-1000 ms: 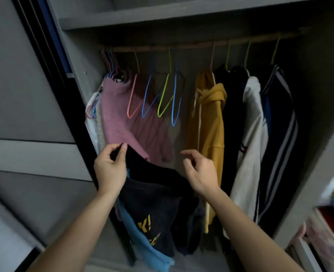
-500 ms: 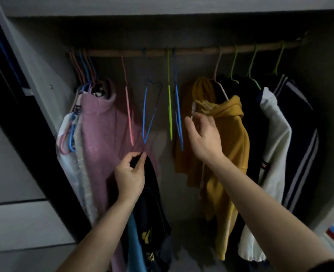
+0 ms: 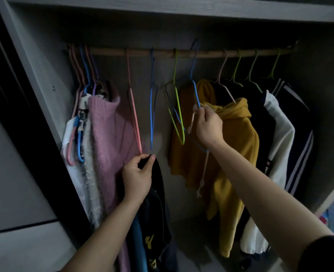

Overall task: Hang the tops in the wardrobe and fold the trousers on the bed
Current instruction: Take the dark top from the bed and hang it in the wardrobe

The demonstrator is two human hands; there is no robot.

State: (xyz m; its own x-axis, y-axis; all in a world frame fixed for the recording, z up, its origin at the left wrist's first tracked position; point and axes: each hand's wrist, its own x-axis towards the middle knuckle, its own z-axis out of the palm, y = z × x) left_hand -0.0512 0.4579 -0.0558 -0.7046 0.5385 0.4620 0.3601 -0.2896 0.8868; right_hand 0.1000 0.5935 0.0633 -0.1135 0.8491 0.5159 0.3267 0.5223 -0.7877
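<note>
Head view: the left hand (image 3: 137,177) grips the black top (image 3: 158,193) by its upper edge. The cloth hangs limp below the grip, likely soft and light, and best held at the neckline. The right hand (image 3: 209,124) pinches a thin, stiff-looking blue hanger (image 3: 194,89), whose hook is above the grip at the rail (image 3: 207,54).

My L hand (image 3: 137,177) sits low near centre, bare forearm reaching up from the bottom edge, thumb and fingers curled, pinching a black top (image 3: 158,195). R hand (image 3: 209,128) is higher and further fwd, arm stretched up from the bottom-right corner, wrist straight, fingertips pinching a blue hanger (image 3: 195,91).
</note>
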